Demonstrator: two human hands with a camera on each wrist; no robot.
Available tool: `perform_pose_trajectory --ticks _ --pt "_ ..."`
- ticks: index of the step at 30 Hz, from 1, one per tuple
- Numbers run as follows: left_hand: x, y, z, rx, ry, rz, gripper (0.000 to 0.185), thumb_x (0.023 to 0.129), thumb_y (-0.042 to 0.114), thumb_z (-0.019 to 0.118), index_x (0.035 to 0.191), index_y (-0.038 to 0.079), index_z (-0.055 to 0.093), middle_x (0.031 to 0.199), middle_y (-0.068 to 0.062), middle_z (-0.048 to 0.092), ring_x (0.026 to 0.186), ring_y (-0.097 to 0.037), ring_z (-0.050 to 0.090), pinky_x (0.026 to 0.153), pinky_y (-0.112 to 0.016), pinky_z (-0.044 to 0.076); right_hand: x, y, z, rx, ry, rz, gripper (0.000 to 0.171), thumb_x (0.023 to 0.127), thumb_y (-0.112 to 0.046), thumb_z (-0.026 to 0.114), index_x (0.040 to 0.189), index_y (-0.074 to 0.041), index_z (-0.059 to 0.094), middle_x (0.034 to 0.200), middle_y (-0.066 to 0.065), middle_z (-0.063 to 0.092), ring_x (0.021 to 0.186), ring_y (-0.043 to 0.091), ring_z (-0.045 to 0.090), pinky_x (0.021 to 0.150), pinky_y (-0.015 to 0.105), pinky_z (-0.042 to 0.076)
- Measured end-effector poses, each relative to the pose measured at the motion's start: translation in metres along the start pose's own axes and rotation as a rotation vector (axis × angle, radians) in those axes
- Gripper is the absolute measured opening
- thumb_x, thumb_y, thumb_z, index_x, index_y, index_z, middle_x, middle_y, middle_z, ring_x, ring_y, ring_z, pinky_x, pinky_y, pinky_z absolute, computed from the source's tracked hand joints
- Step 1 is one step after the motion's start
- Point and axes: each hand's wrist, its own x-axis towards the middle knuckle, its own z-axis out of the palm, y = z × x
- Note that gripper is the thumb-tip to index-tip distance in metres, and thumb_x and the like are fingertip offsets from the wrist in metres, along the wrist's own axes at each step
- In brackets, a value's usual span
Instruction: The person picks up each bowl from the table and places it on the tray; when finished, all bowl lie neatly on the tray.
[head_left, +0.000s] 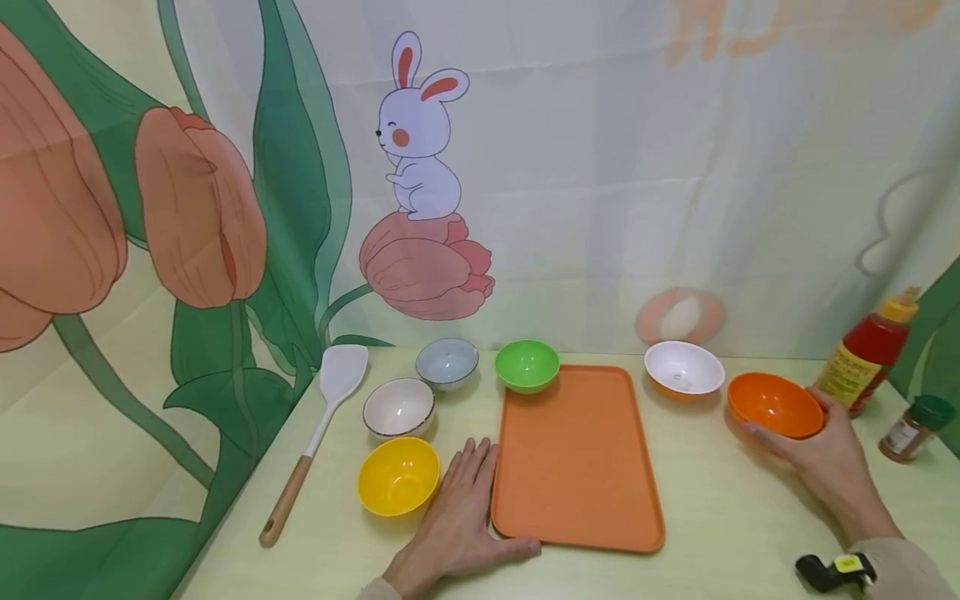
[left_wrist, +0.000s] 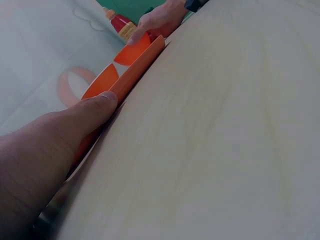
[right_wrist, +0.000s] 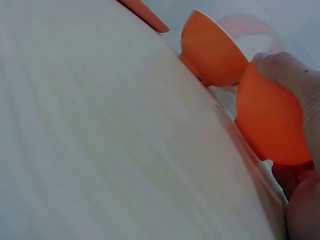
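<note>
My right hand [head_left: 832, 454] grips an orange bowl [head_left: 775, 405] at the right of the table, thumb on its near-left side and fingers round its right side. In the right wrist view the orange bowl [right_wrist: 272, 117] is upright and close to the tabletop; whether it touches I cannot tell. My left hand [head_left: 461, 521] lies with fingers straight along the left edge of an orange tray [head_left: 577, 467]. Its thumb [left_wrist: 97, 107] is at the tray's near edge. A yellow bowl [head_left: 399, 477] stands just left of that hand. A white bowl with an orange outside [head_left: 684, 369] stands left of the gripped bowl.
A green bowl [head_left: 527, 366] stands at the tray's back left corner. Left of it are a grey-blue bowl [head_left: 447, 363], a white dark-rimmed bowl [head_left: 400, 408] and a white spatula [head_left: 315, 442]. On the far right stand a red sauce bottle [head_left: 870, 350] and a green-capped spice jar [head_left: 917, 427].
</note>
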Motion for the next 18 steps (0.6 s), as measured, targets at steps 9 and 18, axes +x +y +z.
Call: perform_pose_trajectory --ticks 9,18 --pt "0.000 -0.002 -0.001 0.003 -0.005 -0.002 0.137 0.069 0.099 0.052 0.167 0.011 0.016 0.173 -0.011 0.015 0.161 -0.029 0.008 0.131 -0.047 0.010 0.003 -0.002 0.000 0.066 0.040 0.005 0.121 0.086 -0.055 0.079 0.166 -0.009 0.001 0.167 0.028 0.017 0.141 0.049 0.031 0.118 0.057 0.039" --pt "0.001 -0.001 0.002 -0.004 -0.006 -0.004 0.137 0.069 0.099 0.052 0.167 0.010 0.016 0.174 -0.011 0.014 0.161 -0.029 0.007 0.131 -0.047 0.009 0.005 -0.023 0.002 0.073 0.081 -0.048 0.114 0.085 -0.053 0.082 0.166 -0.017 0.009 0.164 0.022 0.025 0.139 0.044 0.035 0.115 0.057 0.043"
